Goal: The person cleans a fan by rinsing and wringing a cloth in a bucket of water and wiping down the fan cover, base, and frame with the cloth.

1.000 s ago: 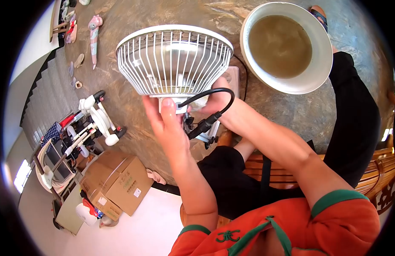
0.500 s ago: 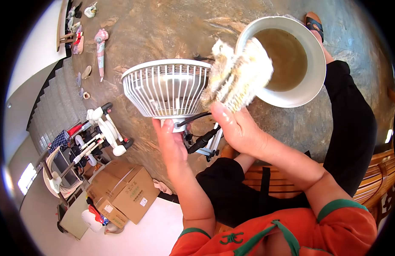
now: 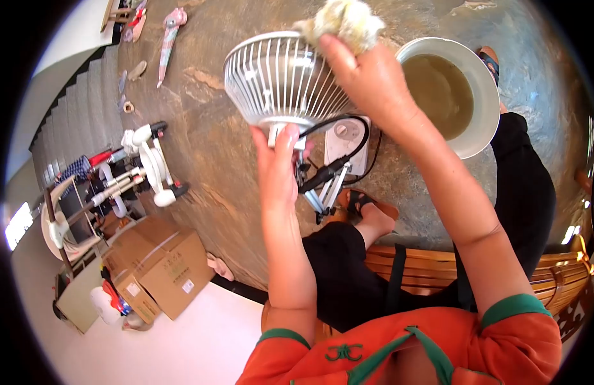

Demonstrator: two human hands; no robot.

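Note:
My left hand [image 3: 279,157] is closed around the neck of a silver wire-caged electric heater [image 3: 268,80], whose round head tilts with the wide rim upward. My right hand [image 3: 380,83] grips a damp-looking, fluffy yellowish-white cloth [image 3: 348,24] at the far right edge of the cage, apparently against the rim. From behind the head a black cable [image 3: 332,172] loops over to the right. Below it stands a white base with a dial [image 3: 340,138], partly hidden by the cable. Right of my right hand, a pale bucket [image 3: 486,119] holds murky brown water.
My sandalled feet flank the heater on the brown stone floor. A wooden slatted bench [image 3: 415,266] is under me. To the left lie a pink umbrella-like item [image 3: 170,42], a white wheeled frame [image 3: 156,163] and cardboard boxes [image 3: 172,276]; grey steps [image 3: 72,122] rise behind.
My right hand has carried the cloth from beside the bucket up to the cage's far right edge. The heater head has shifted up and right in view and tilted, uncovering the base.

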